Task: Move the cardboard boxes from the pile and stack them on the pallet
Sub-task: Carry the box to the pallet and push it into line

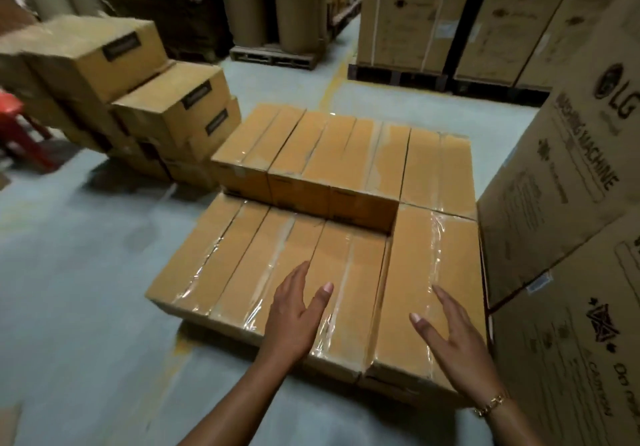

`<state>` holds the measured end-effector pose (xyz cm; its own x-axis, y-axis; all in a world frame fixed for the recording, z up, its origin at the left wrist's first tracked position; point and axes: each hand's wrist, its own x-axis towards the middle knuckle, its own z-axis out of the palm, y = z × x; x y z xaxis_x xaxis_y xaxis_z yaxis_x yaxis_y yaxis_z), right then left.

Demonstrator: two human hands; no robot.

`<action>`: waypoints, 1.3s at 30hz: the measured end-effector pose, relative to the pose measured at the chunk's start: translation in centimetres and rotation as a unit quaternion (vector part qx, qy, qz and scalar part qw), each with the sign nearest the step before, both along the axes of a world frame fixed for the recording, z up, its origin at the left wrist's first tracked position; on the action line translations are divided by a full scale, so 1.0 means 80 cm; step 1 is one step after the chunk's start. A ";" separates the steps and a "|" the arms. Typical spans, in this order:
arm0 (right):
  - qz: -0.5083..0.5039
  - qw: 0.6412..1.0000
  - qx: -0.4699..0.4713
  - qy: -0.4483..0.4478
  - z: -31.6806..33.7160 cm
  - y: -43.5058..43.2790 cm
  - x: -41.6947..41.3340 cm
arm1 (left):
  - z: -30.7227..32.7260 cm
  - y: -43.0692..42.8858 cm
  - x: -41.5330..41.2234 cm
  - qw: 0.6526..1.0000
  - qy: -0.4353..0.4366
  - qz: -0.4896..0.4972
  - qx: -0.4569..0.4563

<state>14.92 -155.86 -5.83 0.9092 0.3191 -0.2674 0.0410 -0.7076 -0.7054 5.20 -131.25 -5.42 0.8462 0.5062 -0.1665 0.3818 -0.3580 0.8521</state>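
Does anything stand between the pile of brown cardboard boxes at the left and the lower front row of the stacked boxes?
Nothing visible does. Only bare grey floor lies between the pile of brown cardboard boxes and the lower front row. The left hand and right hand are open, holding nothing.

Stacked boxes (346, 155): warm orange-tan cardboard w/ shiny clear tape strips along the tops. Pile boxes (166, 99): duller tan, black label strips on the ends. Floor (86, 255): pale grey-blue w/ worn yellow line marks. Large cartons (554, 203) at rt: kraft brown, dark brown print & logos. Stool (20, 123): red. Bracelet (491, 404): gold chain. Paper rolls (298, 2) at back: beige-brown.
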 end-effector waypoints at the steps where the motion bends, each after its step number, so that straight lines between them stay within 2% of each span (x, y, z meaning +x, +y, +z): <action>1: 0.015 1.000 0.000 0.010 0.029 0.012 -0.010 | 0.031 0.011 -0.017 1.000 -0.002 0.013 -0.008; 6: 0.066 0.997 0.024 0.037 0.152 0.083 -0.054 | 0.161 0.072 -0.095 0.998 -0.011 0.063 -0.010; 12: 0.109 0.992 0.045 0.038 0.223 0.203 -0.120 | 0.244 0.189 -0.191 0.992 -0.026 0.119 -0.012; 21: 0.185 0.979 0.072 0.036 0.260 0.428 -0.170 | 0.269 0.396 -0.305 0.983 -0.043 0.180 0.000; 26: 0.230 0.968 0.094 0.042 0.268 0.535 -0.180 | 0.284 0.494 -0.334 0.976 -0.047 0.211 0.013; 32: 0.243 0.963 0.107 0.056 0.257 0.652 -0.146 | 0.268 0.601 -0.311 0.975 -0.039 0.221 0.008; 39: 0.226 0.962 0.132 0.076 0.229 0.808 -0.053 | 0.243 0.733 -0.240 0.972 -0.017 0.232 -0.017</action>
